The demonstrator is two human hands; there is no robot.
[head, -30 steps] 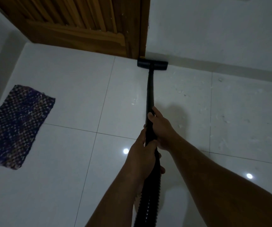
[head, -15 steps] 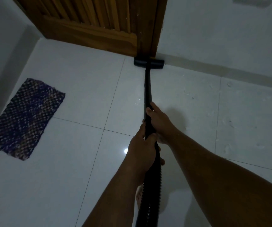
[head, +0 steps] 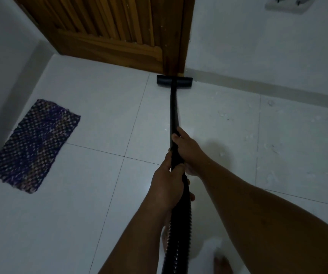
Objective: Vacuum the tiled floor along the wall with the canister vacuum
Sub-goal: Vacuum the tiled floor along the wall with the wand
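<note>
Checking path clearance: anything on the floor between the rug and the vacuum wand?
Nothing. In the head view, only bare white tile lies between the rug and the wand.

You are looking at a black wand [head: 174, 111] and black nozzle [head: 174, 81] showing dark against white floor tiles [head: 92, 107] crossed by thin dark grout lines. At left, a mat [head: 34, 145] is showing a purple-and-pale woven check. At upper centre, a door [head: 107, 30] is showing brown ribbed wood.

Head-worn view, facing forward and down, floor [head: 80, 214] near
</note>
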